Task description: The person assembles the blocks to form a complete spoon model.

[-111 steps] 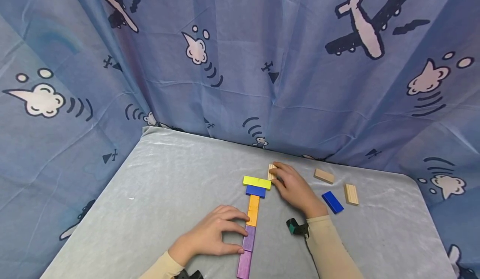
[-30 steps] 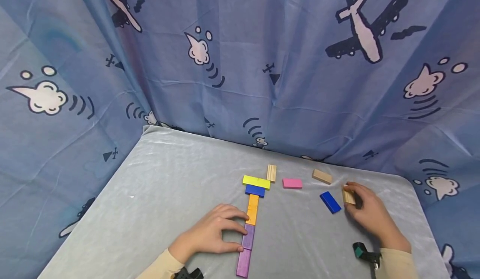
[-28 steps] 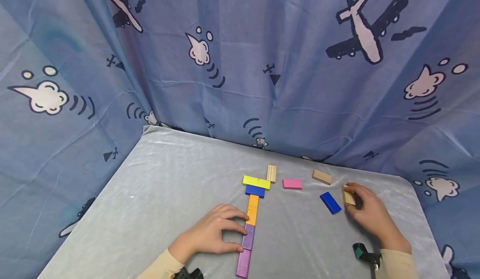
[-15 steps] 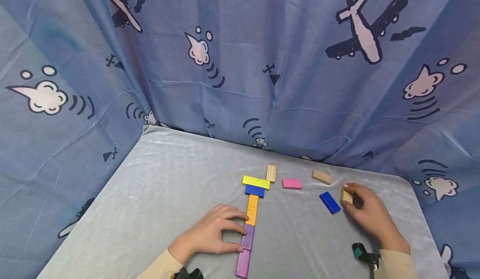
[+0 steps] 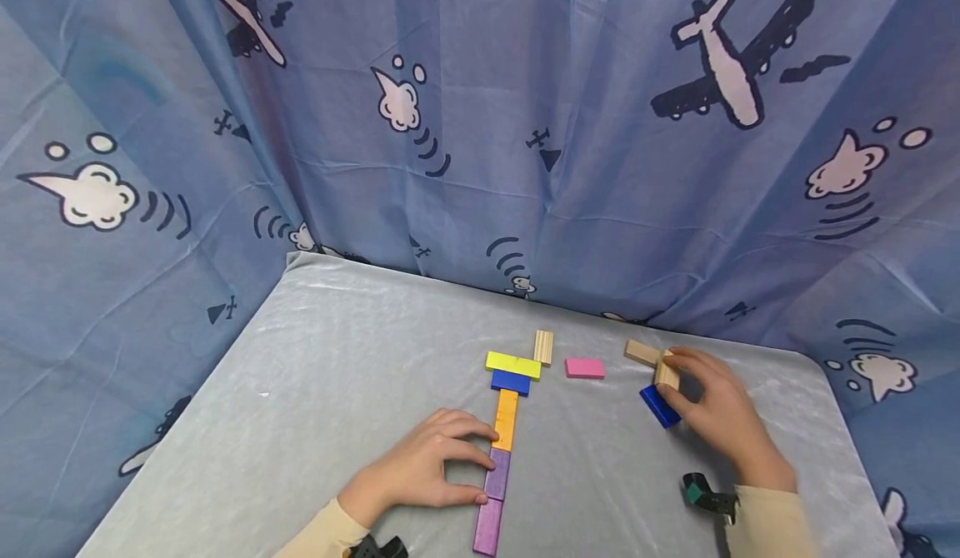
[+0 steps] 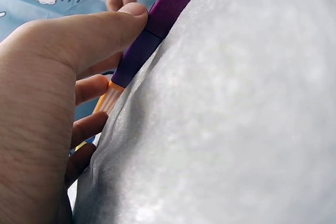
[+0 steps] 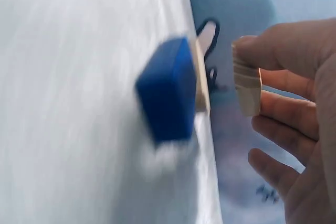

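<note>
My right hand [image 5: 716,412] pinches a plain wooden block [image 5: 667,372] between thumb and fingers. In the right wrist view this wooden block [image 7: 247,85] is off the table. Just below it in the head view lies a loose blue block [image 5: 660,407], and behind it another plain block [image 5: 642,353]. My left hand [image 5: 423,462] rests with loosely bent fingers along the left side of a row of blocks. That row has two purple blocks [image 5: 497,475], an orange block [image 5: 506,420], a blue block [image 5: 511,383] and a yellow block [image 5: 513,366] set crosswise.
A striped wooden block [image 5: 543,347] touches or nearly touches the yellow block's right end. Right of it lies a pink block [image 5: 584,368]. The grey cloth-covered table [image 5: 360,350] ends at a blue printed curtain [image 5: 480,166] behind and at both sides.
My right hand first left the striped block by the yellow one, uncovering the pink block. It then picked up the plain block at the right and carried it left. My left hand stays put.
</note>
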A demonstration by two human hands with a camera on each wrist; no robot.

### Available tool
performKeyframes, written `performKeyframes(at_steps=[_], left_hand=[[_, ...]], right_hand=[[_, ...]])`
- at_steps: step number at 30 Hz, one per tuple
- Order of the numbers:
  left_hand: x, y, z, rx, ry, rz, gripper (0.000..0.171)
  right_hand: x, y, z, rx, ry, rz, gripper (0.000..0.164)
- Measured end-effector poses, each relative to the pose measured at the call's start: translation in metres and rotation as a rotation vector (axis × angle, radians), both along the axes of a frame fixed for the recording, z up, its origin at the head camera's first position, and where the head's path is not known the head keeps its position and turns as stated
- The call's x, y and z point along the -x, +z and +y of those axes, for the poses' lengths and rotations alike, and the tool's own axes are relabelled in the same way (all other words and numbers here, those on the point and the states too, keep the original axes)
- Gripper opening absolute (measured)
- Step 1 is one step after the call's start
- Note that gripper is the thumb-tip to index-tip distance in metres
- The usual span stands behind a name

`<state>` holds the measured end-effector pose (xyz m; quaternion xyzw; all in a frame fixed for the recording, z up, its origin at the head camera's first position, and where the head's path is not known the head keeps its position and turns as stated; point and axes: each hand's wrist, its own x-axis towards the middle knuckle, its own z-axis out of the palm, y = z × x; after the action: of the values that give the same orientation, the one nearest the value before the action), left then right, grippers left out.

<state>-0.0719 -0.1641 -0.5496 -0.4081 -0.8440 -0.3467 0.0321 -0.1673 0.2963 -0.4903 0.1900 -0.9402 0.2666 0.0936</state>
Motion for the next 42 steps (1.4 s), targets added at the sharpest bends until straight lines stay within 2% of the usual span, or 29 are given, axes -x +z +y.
performKeyframes(at_steps=[9,14,23,32,42], left_hand=[[0.003,0.002,-0.001,-0.01,0.003,0.02,0.033],[0.004,0.001,-0.003,-0.009,0.007,0.011,0.032],[0.005,0.003,-0.004,-0.006,0.011,-0.012,0.033],[0.005,-0.001,-0.002,-0.017,-0.006,0.016,0.034],[0.003,-0.005,-0.002,-0.025,-0.019,0.041,0.032]], right_hand=[[0.019,0.006,-0.059,0.033,0.123,0.063,0.047],[0.031,0.007,-0.095,0.028,0.16,0.036,0.045],[0.042,0.017,-0.157,0.02,0.239,-0.046,0.043],[0.054,0.005,-0.194,0.058,0.299,-0.046,0.042],[0.064,-0.007,-0.222,0.035,0.268,-0.127,0.044]])
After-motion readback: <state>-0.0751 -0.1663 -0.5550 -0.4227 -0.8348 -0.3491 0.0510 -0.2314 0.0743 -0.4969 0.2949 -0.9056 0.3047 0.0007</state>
